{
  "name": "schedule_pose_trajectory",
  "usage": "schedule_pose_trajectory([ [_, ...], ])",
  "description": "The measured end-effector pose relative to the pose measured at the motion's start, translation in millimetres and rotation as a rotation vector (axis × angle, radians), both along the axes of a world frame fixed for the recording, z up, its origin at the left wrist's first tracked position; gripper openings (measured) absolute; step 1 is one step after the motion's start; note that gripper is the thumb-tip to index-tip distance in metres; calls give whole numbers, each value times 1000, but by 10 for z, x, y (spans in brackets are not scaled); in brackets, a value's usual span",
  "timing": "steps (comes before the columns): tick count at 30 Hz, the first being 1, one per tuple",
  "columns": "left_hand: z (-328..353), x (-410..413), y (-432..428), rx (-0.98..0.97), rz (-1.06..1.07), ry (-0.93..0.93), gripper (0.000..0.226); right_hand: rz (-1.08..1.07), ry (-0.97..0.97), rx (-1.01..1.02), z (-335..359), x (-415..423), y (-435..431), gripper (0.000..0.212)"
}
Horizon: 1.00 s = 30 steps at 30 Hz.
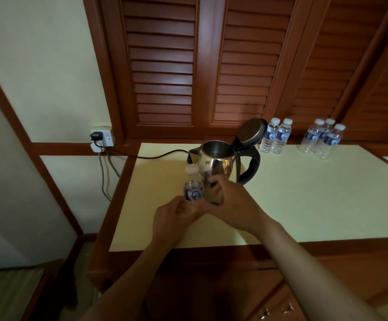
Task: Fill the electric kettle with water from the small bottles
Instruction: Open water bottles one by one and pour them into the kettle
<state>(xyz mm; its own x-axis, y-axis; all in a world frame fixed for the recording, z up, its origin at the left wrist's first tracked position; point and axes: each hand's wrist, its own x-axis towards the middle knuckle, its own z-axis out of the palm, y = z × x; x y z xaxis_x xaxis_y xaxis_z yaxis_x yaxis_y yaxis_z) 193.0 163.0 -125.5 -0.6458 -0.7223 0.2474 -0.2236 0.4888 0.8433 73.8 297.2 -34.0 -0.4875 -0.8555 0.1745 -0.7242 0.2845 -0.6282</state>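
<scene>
Head view puts the bottle (193, 192) upright in my left hand (176, 214), which grips its lower body from below while the label faces me. Its long axis runs straight up, and the white cap (192, 169) is on and stands clear above both hands. My right hand (232, 202) is just beside the bottle on its right. Its fingers (215, 187) are curled at label height, below the cap, and I cannot tell whether they touch the bottle or hold anything. The kettle (218, 163) stands just behind the bottle on the tabletop (304, 205), toward the far edge, with its lid (252, 133) tipped back and the mouth open. I judge the cap comes next: my right hand is nearer and must rise to it. Spare bottles (274, 137) wait along the far edge.
</scene>
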Motion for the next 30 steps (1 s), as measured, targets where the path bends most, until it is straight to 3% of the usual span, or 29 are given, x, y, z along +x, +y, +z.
schedule_pose_trajectory([
  [4, 123, -126, 194, -111, -45, 10, 53, -35, -122, -64, -111, -75, 223, 52],
  [11, 303, -625, 697, -137, -337, 119, 26, -196, -202, -239, -133, -481, 716, 48],
  [16, 270, -1194, 983, -126, -403, -69, 36, -253, -161, -274, -209, -955, 1124, 43],
  [21, 303, -1888, 1329, -207, -434, -129, 38, -322, -174, -237, -371, -1588, 1474, 54],
  [26, 192, -2575, 1410, -232, -452, -391, 83, -466, -187, -224, -542, -2308, 1744, 55],
  [30, 74, -2984, 1278, -462, -289, -571, 90, -579, -186, -265, -679, -2815, 1879, 57],
])
